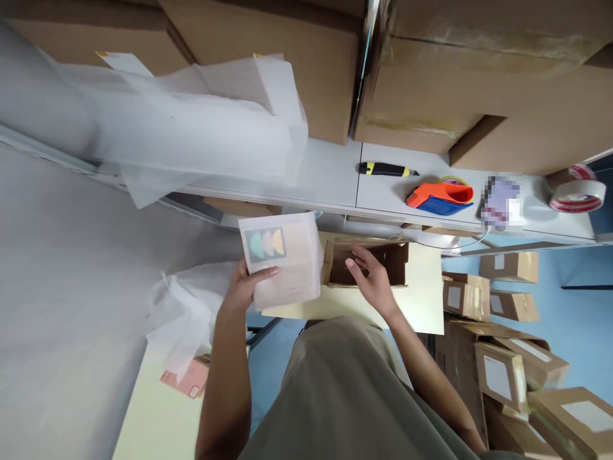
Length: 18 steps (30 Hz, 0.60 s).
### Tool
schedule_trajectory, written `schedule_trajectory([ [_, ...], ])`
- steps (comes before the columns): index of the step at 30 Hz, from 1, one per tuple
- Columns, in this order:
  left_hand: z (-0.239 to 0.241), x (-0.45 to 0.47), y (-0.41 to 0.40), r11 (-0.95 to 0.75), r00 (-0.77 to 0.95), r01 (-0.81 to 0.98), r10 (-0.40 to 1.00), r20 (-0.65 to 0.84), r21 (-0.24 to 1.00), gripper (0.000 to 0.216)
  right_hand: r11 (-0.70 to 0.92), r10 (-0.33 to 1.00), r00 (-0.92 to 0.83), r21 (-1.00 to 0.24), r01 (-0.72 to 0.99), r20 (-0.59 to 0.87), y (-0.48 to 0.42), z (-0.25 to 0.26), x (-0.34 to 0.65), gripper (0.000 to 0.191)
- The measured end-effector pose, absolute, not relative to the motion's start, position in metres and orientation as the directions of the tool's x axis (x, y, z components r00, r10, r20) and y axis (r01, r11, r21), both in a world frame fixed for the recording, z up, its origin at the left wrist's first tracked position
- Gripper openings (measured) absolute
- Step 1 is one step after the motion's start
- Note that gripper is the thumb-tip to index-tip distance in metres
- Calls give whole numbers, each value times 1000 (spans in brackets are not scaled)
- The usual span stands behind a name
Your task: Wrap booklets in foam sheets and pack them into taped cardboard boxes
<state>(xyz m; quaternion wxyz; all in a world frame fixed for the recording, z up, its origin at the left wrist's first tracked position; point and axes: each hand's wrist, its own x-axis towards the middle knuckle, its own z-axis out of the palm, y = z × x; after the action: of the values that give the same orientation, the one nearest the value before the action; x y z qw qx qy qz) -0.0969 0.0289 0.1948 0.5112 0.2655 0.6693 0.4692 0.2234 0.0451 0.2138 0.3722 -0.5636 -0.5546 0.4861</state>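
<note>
Along the top of my feed, a long white shelf (pixel 330 169) bears large cartons (pixel 278 70). Below, a pale table (pixel 426 306) carries an open box (pixel 395 268). Wrapped package (pixel 292 278) held up just left of the box; I have the left hand (pixel 242 287) clamped on its edge, thumb across the front. Right hand (pixel 373 287) bare, fingers apart over the box; contact I cannot tell. Cutter (pixel 387 169) lies on the shelf.

Packing workspace, labelled cartons (pixel 499 378), tape rolls (pixel 576 197)
</note>
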Motion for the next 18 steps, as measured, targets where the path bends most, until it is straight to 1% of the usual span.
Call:
schedule_trajectory([
  [2,219,-80,18,418,-312,-196,831,-461,887,63,-162,968,-175,-981,104,-178,44,220,237,84],
  [4,231,-55,12,434,-284,-259,820,-497,863,62,-219,931,-305,-975,-27,-201,39,228,249,92],
  [5,233,-41,11,445,-267,-282,815,-515,850,61,-248,911,-356,-966,-70,-208,35,232,255,95],
  [7,234,-14,11,465,-225,-307,812,-538,831,61,-287,892,-394,-951,-116,-221,26,238,267,98],
  [9,233,12,13,484,-186,-300,816,-548,822,62,-308,903,-357,-940,-145,-241,17,240,280,93],
  [12,234,43,17,525,-149,-237,812,-564,817,63,-331,929,-237,-924,-190,-284,9,237,298,71],
  [14,234,60,19,542,-138,-205,808,-573,815,63,-333,940,-147,-922,-197,-308,7,233,310,60],
  [18,232,83,18,549,-118,-209,807,-578,809,69,-311,950,-50,-930,-194,-307,6,226,329,56],
])
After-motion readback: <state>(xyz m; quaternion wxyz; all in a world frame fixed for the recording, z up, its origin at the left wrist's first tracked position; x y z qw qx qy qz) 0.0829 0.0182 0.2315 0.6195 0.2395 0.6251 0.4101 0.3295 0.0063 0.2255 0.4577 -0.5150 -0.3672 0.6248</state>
